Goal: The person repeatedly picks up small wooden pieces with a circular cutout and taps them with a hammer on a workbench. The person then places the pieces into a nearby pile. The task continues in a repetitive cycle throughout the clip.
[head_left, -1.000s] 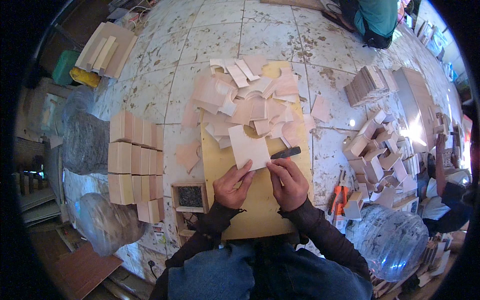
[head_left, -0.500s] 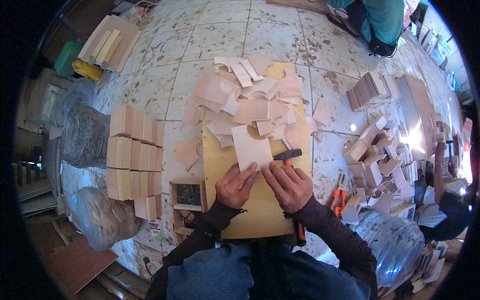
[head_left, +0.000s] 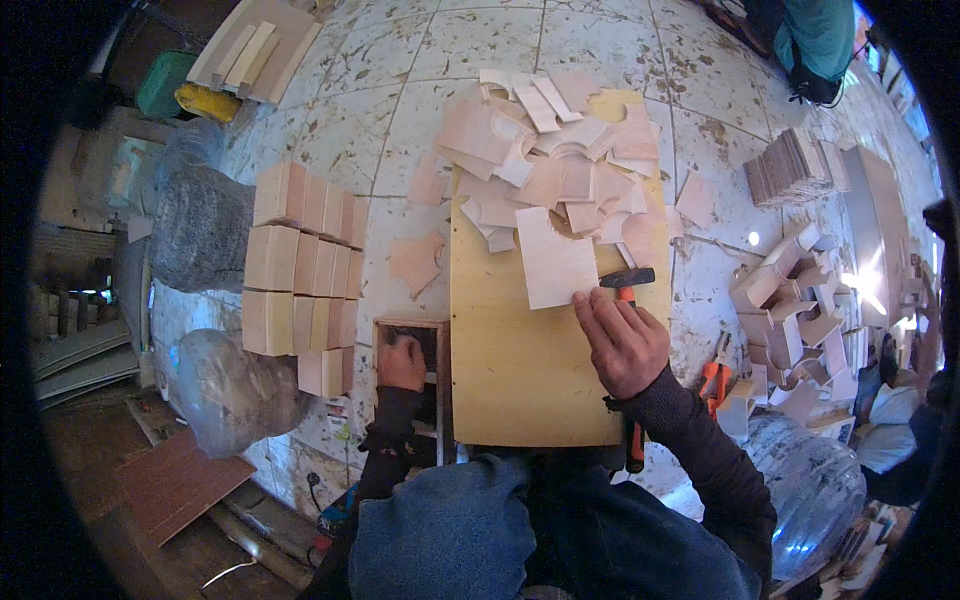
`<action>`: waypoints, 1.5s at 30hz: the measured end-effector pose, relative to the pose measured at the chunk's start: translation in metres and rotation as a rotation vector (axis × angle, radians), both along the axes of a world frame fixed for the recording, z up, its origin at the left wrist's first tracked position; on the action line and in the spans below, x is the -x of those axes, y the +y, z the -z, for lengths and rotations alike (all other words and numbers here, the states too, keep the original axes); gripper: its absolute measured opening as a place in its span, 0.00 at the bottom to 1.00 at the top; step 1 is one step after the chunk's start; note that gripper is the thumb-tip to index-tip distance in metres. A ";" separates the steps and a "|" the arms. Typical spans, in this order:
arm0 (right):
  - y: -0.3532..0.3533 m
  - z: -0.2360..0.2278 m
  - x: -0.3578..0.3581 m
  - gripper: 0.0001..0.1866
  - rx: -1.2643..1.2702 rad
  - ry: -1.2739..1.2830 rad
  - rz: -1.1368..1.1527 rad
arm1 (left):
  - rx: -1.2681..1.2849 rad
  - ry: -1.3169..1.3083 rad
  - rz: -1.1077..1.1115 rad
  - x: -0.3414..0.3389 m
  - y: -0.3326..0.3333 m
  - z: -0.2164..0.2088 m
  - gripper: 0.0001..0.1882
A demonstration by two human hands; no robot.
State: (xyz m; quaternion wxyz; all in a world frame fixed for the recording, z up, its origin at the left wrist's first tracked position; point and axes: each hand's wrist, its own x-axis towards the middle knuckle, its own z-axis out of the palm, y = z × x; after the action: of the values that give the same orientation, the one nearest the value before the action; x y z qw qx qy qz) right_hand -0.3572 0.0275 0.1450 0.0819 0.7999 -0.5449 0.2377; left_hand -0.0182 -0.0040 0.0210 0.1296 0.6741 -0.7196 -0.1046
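Note:
A pale plywood piece (head_left: pixel 557 268) with a curved notch in its far edge lies over the near side of the pile on a yellowish board (head_left: pixel 530 390). Its near right corner is pinched in the fingertips of my right hand (head_left: pixel 630 348). Just beyond that hand is a hammer (head_left: pixel 627 278) with a dark head and an orange handle, partly covered by the hand. My left hand (head_left: pixel 403 364) reaches down into a wooden box (head_left: pixel 441 338) left of the board; its fingers are blurred and partly hidden there.
More notched plywood pieces (head_left: pixel 575 180) are heaped on the board's far half. Stacked wooden blocks (head_left: pixel 300 255) stand at left. Orange-handled pliers (head_left: pixel 713 385) and a heap of assembled wooden parts (head_left: pixel 790 310) lie at right. Another person's teal-clothed leg (head_left: pixel 815 40) is at far right.
My left hand has let go of the plywood piece and moved left into the wooden box. The right hand still holds the piece's corner. The whole view has shifted.

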 end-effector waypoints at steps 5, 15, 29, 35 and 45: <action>0.001 -0.002 0.001 0.29 -0.032 -0.079 0.007 | -0.066 -0.078 0.033 -0.014 0.010 0.030 0.06; 0.000 0.007 0.004 0.23 0.008 -0.102 0.008 | -0.115 0.489 -0.215 -0.042 0.008 0.024 0.10; 0.002 0.006 0.002 0.26 -0.016 -0.191 0.023 | -0.056 0.503 -0.194 -0.031 0.007 -0.015 0.08; 0.004 0.004 0.003 0.27 -0.078 -0.163 0.027 | -0.020 0.777 -0.103 0.018 -0.022 -0.080 0.07; 0.002 0.009 0.006 0.23 -0.002 -0.127 -0.001 | -0.068 0.905 0.551 0.185 -0.049 -0.161 0.07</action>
State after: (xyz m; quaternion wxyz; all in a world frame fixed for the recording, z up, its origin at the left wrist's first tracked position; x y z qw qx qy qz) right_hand -0.3636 0.0298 0.1360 0.0462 0.7836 -0.5489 0.2873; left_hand -0.2027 -0.0534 0.1817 0.3727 0.3514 -0.7385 -0.4385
